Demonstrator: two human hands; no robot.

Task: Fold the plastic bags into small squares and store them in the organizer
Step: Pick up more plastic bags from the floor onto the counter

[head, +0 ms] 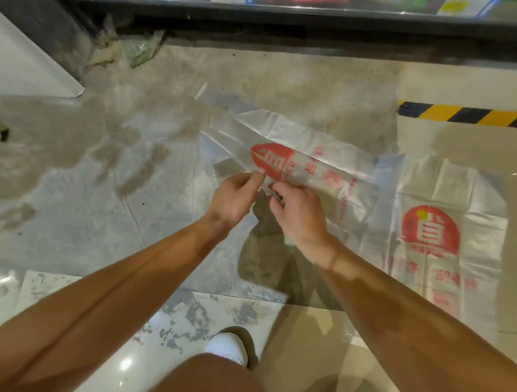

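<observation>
So right now you've got both hands on the near edge of the bag point(296, 156), the clear one with the red logo, and it's held up off the floor rather than lying flat. Your left hand point(232, 199) has its grip pinched on the plastic just below the red print, thumb and forefinger tips together. Your right hand point(299, 216) is curled with its fingers closed on the same edge, almost touching the left.

The thing that matters for the next fold: the bag's long axis runs away from your grip up and to the right, toward the striped tape point(465, 114), with a loose tail trailing back toward the upper left. So nearly all the material sits beyond and to the right of both hands. My guess is your right hand is the one better placed to slide out along that length, while the left holds the corner as an anchor. With both hands bunched at 1 spot the strip will probably sag and twist if you try folding it like this.

A 2nd bag point(443, 231) lies flat on the floor point(105, 190) to your right, well apart from your hands, not folded yet. I can't see any organizer in view.
</observation>
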